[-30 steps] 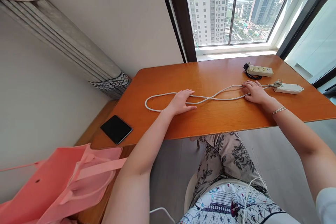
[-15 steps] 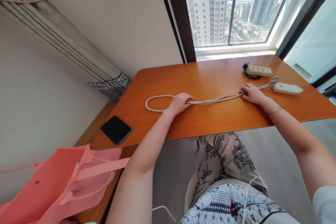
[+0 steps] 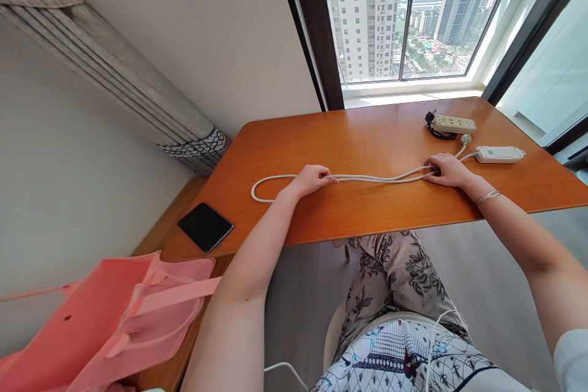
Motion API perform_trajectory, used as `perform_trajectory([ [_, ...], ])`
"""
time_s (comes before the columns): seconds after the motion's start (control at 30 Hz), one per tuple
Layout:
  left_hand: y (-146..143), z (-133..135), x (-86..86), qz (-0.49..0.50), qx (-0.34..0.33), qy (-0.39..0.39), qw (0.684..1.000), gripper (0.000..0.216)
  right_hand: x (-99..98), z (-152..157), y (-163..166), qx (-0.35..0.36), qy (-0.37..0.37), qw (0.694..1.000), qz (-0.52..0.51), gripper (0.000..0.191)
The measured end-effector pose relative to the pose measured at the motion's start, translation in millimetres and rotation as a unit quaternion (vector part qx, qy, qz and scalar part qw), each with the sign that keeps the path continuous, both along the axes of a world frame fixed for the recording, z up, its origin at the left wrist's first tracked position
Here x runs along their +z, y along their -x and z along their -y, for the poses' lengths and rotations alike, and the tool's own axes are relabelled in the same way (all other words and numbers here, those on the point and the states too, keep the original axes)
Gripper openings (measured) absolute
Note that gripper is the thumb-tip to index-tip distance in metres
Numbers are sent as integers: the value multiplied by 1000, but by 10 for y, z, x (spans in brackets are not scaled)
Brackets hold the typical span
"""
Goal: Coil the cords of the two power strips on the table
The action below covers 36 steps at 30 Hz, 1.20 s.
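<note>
A white power strip lies at the right of the orange table. Its long white cable runs doubled across the table to a loop at the left. My left hand is closed on the two cable strands just right of the loop. My right hand is closed on the strands near the strip, with the cable's plug just beyond it.
A second power strip with a black cord sits at the far right by the window. A black phone lies on a lower ledge at the left. A pink bag is at the bottom left.
Both hands went from lying flat on the cable to closing on it. The two strands were drawn together into one line, and the plug swung toward the far side.
</note>
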<state>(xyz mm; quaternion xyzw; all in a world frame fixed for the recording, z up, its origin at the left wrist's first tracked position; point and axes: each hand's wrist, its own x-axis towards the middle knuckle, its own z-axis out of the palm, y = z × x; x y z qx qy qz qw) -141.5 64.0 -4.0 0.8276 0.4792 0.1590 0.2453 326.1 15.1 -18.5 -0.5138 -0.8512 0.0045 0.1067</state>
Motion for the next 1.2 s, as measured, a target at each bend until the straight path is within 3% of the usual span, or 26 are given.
perform_trajectory([
  [0.23, 54, -37, -7, 2, 6, 42, 999, 43, 35, 132, -40, -55, 0, 996, 69, 41],
  [0.43, 289, -7, -6, -111, 16, -36, 993, 20, 66, 185, -268, -108, -12, 986, 126, 42],
  [0.57, 422, -17, 27, -134, 10, -63, 989, 19, 72, 184, -372, -123, -16, 982, 142, 45],
  [0.7, 509, -47, 44, -129, 48, -100, 985, 19, 83, 165, -379, -128, -21, 982, 139, 45],
  [0.97, 691, -48, -18, -123, 111, -108, 980, 24, 87, 149, -387, -134, -25, 980, 146, 46],
  [1.1, 798, -10, -6, -162, 154, -73, 972, 15, 60, 149, -470, -139, -27, 982, 128, 50],
  [1.2, 845, 21, 25, -200, 150, -96, 963, 20, 40, 132, -546, -158, -19, 979, 129, 54],
])
